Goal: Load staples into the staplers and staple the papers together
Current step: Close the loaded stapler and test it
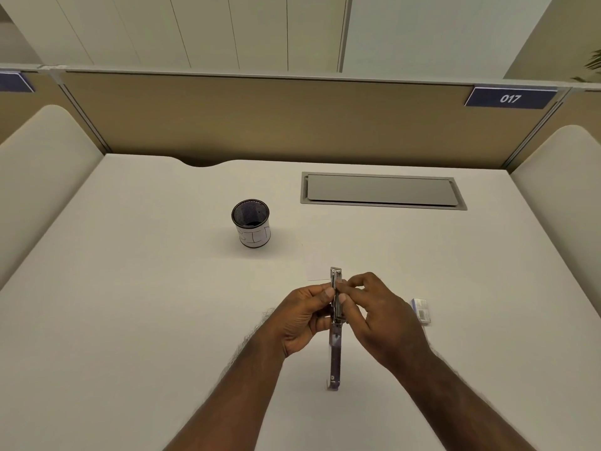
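Both forearms come in from the near edge of the desk (130,288) and meet at its middle. Stapler (335,323) is held up off the surface between the hands, opened out flat: purple top arm (335,359) points back toward the person, bright metal staple channel (336,281) points toward the far edge.

Left hand (305,317) grips the stapler from the left around the hinge area, fingers curled under, thumb pressed on the side of the metal channel. Right hand (380,314) comes in from the right, thumb and forefinger pinched together at the channel, remaining fingers loosely bent. Whether a staple strip sits between those fingertips: cannot tell, too small and blurred.

Small staple box (422,311) lies flat on the desk just right of the right hand, toward the right edge, not touching it.

Just beyond the hands, a white sheet of paper (317,268) lies flat on the desk, faint against the surface; its near part is hidden behind the stapler tip and fingers.

Further out, left of centre, a black mesh pen cup (251,226) stands upright with a white handwritten label round it; the text is not legible.

Near the far right corner, a grey cable hatch (380,190) is set flush in the desk, lid closed. Behind the far edge is a tan partition (260,118) with a dark tag (510,98) reading 017.
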Demonstrator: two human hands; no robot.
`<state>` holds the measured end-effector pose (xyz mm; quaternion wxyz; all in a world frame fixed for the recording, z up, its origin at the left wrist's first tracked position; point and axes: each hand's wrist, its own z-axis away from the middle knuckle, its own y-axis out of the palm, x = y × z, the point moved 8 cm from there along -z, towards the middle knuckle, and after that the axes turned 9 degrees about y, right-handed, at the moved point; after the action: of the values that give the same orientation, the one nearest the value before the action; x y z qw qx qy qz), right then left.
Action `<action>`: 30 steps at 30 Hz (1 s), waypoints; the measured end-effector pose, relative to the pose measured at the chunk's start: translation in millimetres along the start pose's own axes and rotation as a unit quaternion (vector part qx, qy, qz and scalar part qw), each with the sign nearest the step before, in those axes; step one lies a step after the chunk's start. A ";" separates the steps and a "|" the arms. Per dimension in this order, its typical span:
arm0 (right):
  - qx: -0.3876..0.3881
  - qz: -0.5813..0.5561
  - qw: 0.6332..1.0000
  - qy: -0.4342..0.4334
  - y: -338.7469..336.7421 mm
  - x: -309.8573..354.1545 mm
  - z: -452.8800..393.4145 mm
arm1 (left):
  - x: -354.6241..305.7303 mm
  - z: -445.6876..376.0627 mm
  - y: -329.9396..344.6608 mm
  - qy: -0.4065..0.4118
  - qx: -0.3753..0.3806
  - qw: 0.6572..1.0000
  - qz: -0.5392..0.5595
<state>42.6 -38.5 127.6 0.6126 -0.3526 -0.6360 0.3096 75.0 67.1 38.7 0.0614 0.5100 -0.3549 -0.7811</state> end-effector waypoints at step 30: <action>0.162 0.027 0.975 0.150 17.9 -15.3 -15.9 | 12.0 5.3 -5.0 -0.031 -0.019 0.999 -0.005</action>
<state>59.7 -41.7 105.2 0.7415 -0.3085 -0.4683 0.3684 66.2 67.9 27.7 0.0563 0.4858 -0.3390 -0.8037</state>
